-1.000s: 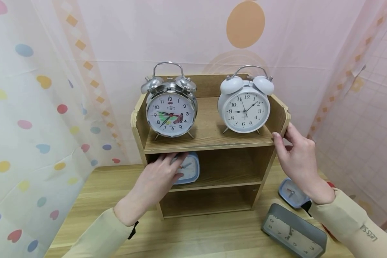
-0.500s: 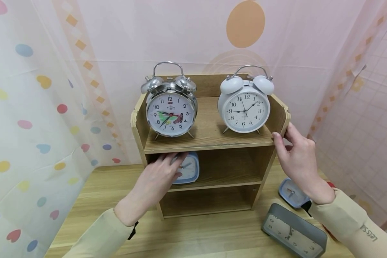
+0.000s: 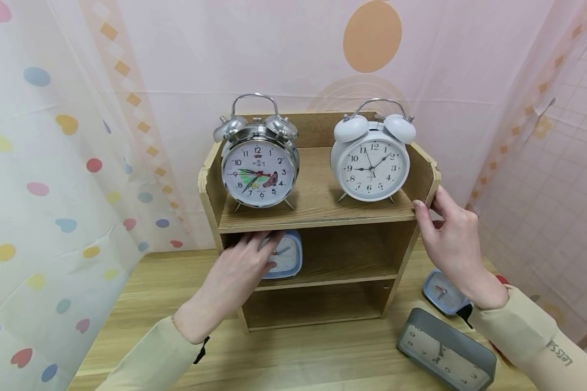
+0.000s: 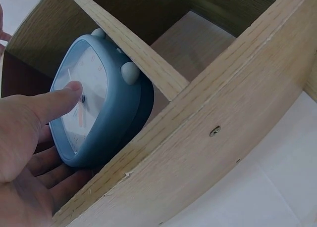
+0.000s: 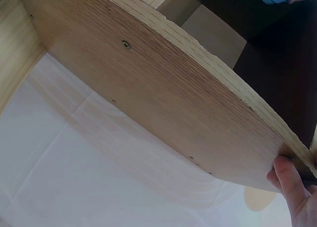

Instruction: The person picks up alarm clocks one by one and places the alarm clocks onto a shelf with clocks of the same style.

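A small blue alarm clock point(image 3: 291, 254) stands at the left end of the middle level of a wooden shelf unit point(image 3: 318, 220). My left hand point(image 3: 239, 267) reaches in and holds it. In the left wrist view the thumb point(image 4: 73, 91) lies across the white face of the blue clock point(image 4: 119, 108), with the other fingers curled at its edge, partly hidden. My right hand point(image 3: 452, 236) grips the unit's right side panel near the top level. The right wrist view shows fingers point(image 5: 287, 180) against the outer face of that panel point(image 5: 163, 88).
A silver twin-bell clock point(image 3: 260, 174) and a white twin-bell clock point(image 3: 372, 168) stand on the top level. On the table point(image 3: 303, 353), a grey clock point(image 3: 450, 347) and another blue clock point(image 3: 442, 293) lie right of the unit. Patterned curtains point(image 3: 200, 49) hang behind it.
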A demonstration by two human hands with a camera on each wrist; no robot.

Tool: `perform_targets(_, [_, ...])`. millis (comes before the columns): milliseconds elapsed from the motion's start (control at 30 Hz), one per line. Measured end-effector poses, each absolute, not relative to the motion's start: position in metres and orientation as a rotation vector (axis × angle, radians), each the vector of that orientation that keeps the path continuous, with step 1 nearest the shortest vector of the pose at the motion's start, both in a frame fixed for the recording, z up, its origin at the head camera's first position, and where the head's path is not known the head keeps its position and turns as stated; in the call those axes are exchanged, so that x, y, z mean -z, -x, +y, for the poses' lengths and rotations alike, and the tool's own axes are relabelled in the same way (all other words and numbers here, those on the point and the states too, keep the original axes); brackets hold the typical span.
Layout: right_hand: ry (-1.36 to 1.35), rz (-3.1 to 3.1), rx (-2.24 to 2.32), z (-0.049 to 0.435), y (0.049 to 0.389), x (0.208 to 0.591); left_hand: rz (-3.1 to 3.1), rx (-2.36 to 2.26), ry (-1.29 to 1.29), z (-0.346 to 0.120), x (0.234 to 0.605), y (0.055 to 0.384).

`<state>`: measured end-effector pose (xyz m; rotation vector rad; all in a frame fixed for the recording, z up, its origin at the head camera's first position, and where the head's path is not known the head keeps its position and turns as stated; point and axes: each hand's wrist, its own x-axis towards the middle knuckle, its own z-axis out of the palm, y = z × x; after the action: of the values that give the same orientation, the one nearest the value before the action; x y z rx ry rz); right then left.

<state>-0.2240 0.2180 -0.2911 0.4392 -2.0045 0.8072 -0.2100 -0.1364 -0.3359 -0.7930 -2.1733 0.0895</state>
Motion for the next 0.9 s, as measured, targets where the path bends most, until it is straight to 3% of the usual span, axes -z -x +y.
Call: perform_targets(900, [-0.459,-2.010,-0.812,0.2201,0.2242,0.2901,-2.046,0.134,0.968,-0.1432,0.3405,0.2006])
